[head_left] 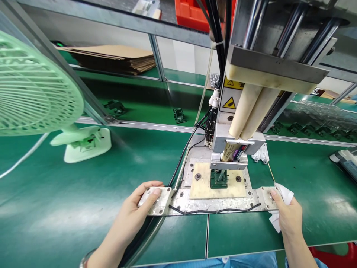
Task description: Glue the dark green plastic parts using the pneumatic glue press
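Observation:
My left hand (145, 201) grips the metal button block (163, 203) at the left end of the press base, thumb on top and fingers around its far edge. At the right end, my right hand (290, 214) has its thumb on the button of the other metal block (266, 199). A crumpled white tissue (285, 193) is tucked in that hand, and a thin stick (271, 171) reaches out beside it. Between my hands, a small green circuit board (219, 179) sits on the cream fixture plate (203, 188), under the press head (237, 149) and its two-part glue cartridge (233, 152).
A green fan (36, 89) stands at the left. Black cables (185, 149) run along the press's left side. Behind are a circuit board (179, 115), stacked cardboard (111, 56) and a red bin (192, 15). White parts (260, 153) and a dark device (346, 163) lie to the right.

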